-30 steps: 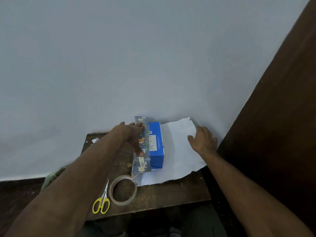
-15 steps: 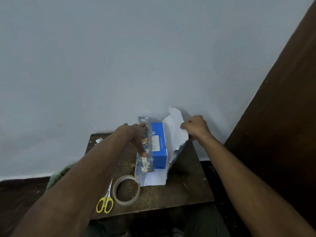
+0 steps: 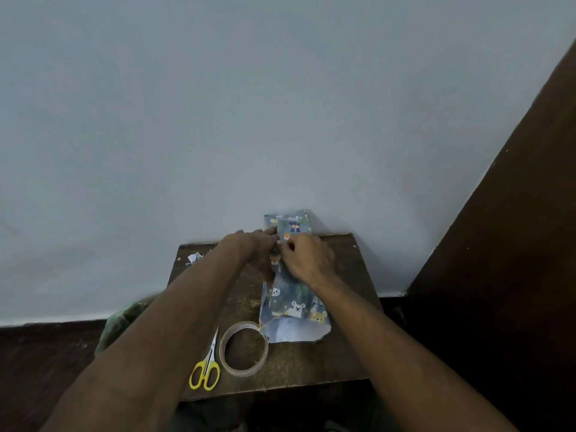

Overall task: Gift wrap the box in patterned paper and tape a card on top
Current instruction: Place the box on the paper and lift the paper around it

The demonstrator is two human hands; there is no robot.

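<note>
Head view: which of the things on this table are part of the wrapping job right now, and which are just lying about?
In the job:
patterned paper, folded over the box
left hand and right hand, both on the paper seam
tape roll, scissors, both untouched

Lying about:
paper scrap
green bag beside the table

We see only two arms and two hands of the person, from the head camera. Both forearms are bare along all the length that is in view; no sleeve covers them. The left hand [image 3: 258,251] and the right hand [image 3: 307,258] are bare also, without gloves. We find no watch, no bracelet and no ring on the parts that show. The forearms look long and wide near the lower edge, because the wide-angle lens stretches them. The light is dim, so we cannot make out small details such as the nails.
</note>
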